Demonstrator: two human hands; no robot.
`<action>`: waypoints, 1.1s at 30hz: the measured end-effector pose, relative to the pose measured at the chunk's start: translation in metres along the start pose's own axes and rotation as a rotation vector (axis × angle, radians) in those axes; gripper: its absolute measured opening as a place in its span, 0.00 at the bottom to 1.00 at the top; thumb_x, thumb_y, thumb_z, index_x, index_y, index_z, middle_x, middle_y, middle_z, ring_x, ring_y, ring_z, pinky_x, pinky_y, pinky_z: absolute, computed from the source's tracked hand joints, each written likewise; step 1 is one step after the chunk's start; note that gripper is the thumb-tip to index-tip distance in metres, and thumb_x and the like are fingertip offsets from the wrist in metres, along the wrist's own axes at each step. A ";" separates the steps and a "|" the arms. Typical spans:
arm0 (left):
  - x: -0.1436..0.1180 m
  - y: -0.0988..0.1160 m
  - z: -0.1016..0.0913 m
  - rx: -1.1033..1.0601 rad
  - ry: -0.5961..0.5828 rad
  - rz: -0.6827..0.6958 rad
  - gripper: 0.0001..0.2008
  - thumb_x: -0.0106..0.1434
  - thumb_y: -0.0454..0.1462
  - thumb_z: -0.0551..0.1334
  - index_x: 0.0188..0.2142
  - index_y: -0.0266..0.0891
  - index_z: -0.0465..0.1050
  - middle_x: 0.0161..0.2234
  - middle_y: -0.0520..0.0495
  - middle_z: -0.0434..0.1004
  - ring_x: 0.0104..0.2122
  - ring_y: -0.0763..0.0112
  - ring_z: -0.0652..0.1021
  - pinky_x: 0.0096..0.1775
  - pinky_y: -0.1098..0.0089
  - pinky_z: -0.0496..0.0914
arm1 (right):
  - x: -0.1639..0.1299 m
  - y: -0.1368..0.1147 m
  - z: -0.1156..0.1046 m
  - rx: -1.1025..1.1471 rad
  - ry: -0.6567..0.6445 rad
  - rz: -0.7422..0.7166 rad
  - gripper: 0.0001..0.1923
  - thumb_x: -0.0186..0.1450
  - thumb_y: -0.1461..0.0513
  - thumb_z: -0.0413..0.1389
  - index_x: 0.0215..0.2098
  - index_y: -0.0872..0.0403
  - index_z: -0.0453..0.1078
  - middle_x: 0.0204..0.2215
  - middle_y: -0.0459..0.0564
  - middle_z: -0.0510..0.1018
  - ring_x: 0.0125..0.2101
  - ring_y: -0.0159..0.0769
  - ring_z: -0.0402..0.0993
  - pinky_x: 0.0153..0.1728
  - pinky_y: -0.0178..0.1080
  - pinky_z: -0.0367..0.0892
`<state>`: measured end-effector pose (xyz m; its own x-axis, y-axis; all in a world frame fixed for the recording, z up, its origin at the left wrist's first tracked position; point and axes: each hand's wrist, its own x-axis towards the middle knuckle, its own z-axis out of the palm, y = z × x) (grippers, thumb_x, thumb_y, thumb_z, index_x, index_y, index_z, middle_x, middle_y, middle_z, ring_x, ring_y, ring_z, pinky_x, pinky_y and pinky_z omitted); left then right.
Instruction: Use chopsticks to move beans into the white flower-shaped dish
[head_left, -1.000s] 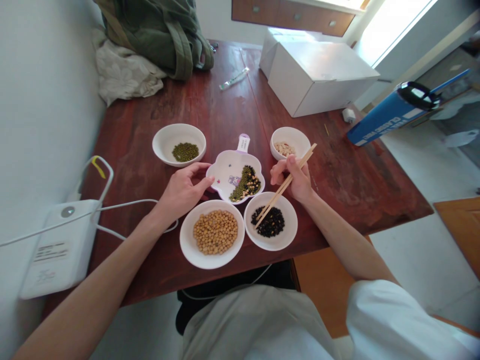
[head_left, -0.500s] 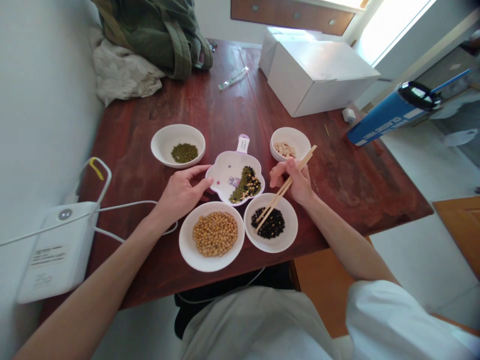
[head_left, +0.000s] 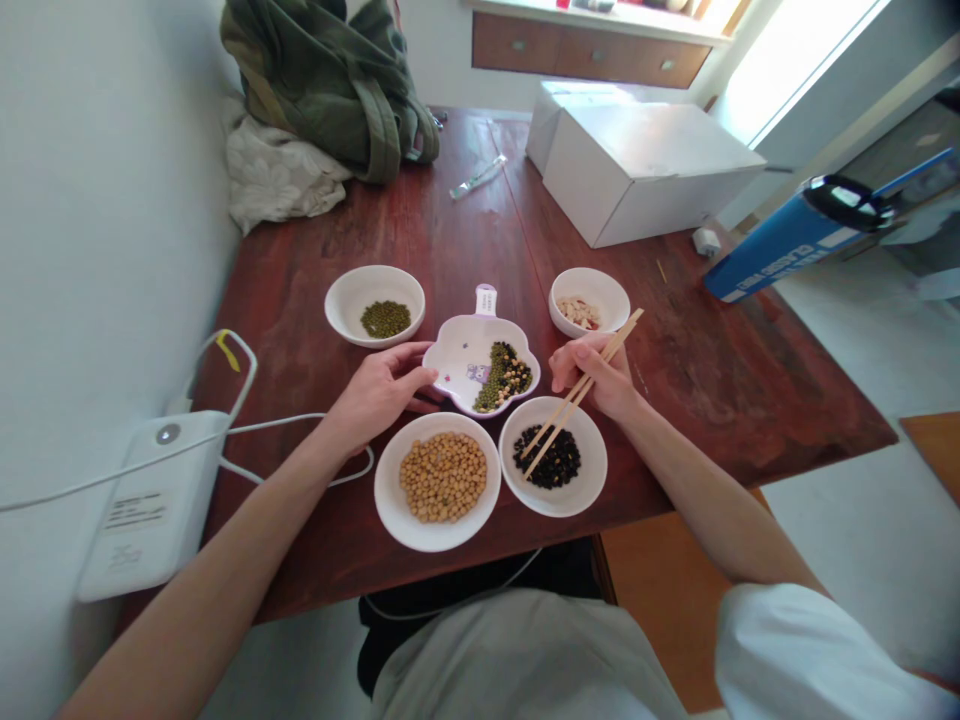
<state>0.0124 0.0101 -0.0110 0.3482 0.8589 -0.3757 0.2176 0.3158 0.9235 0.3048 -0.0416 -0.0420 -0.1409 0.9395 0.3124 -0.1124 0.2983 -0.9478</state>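
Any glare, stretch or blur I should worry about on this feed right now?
Head view: a blown-out bright patch upper right and sheen atop the white box; head view: edges stretched, the blue bottle leaning outward; head view: black beans blur into a dark clump, yellow beans stay distinct.

The only view is head-worn, looking forward and steeply down: shirt (head_left: pixel 517 660) along bottom centre, table (head_left: pixel 420 220) across the middle, drawers (head_left: pixel 555 45) at the top. Left hand (head_left: pixel 379 390) and right hand (head_left: pixel 604 375) sit mid-frame, within reach.
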 end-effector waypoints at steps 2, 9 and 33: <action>-0.001 0.002 -0.001 -0.037 -0.017 0.000 0.27 0.60 0.35 0.68 0.60 0.35 0.71 0.42 0.43 0.83 0.31 0.70 0.82 0.32 0.71 0.81 | 0.001 0.002 0.000 0.024 0.014 -0.017 0.30 0.74 0.47 0.53 0.23 0.55 0.80 0.12 0.46 0.66 0.14 0.29 0.56 0.18 0.37 0.47; -0.006 0.003 0.001 -0.067 -0.040 -0.052 0.25 0.59 0.33 0.68 0.55 0.36 0.67 0.40 0.45 0.81 0.30 0.73 0.79 0.32 0.73 0.79 | 0.001 0.005 0.000 0.048 0.063 -0.016 0.30 0.75 0.47 0.52 0.23 0.53 0.80 0.13 0.47 0.69 0.14 0.30 0.57 0.17 0.36 0.47; -0.001 -0.006 0.001 -0.478 -0.210 -0.005 0.16 0.55 0.35 0.69 0.43 0.34 0.75 0.34 0.46 0.79 0.30 0.69 0.80 0.35 0.68 0.82 | 0.014 -0.019 0.001 0.390 0.169 0.007 0.39 0.75 0.42 0.47 0.12 0.52 0.71 0.07 0.44 0.54 0.10 0.28 0.50 0.13 0.35 0.47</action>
<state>0.0118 0.0065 -0.0162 0.5344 0.7727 -0.3424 -0.2040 0.5111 0.8350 0.3044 -0.0344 -0.0195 0.0168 0.9653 0.2607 -0.4800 0.2365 -0.8448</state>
